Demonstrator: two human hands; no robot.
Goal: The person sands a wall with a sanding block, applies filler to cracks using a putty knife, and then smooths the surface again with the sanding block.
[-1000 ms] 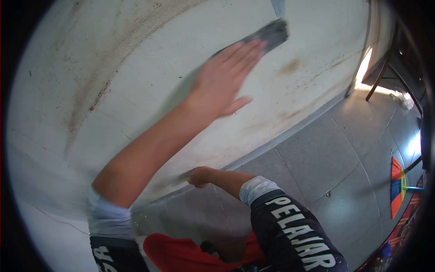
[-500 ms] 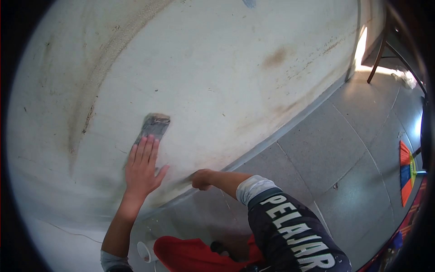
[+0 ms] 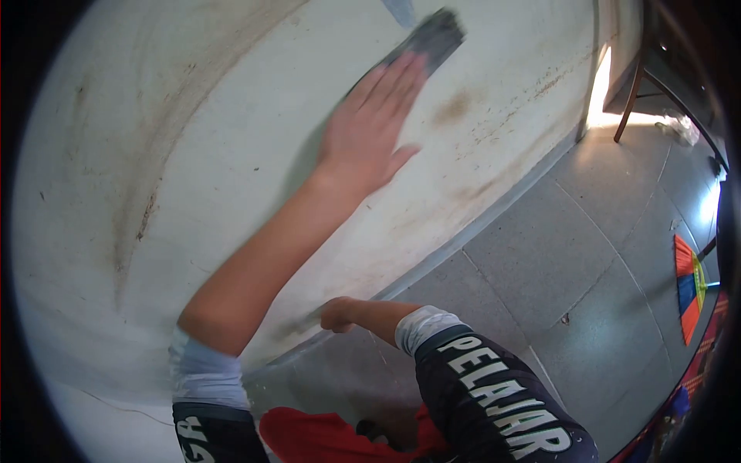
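Observation:
My left hand [image 3: 372, 127] lies flat with stretched fingers on a dark grey strip [image 3: 438, 45], pressing it against the stained white wall [image 3: 255, 116]. The strip sticks out past the fingertips, and its far end is blurred. Low on the wall, near the skirting, my right hand [image 3: 337, 314] is closed. Its fingers are mostly hidden, and whether they hold anything cannot be made out.
A grey skirting [image 3: 482, 224] runs between the wall and the tiled floor [image 3: 532, 255]. At the right are an orange and blue broom head [image 3: 685, 289], a chair leg [image 3: 629, 108] and a clear plastic bag [image 3: 679, 129]. Red cloth [image 3: 324, 436] shows below.
My left hand and the grey strip have moved up and to the right across the wall. My right hand has hardly moved. The white cup at the bottom is out of sight.

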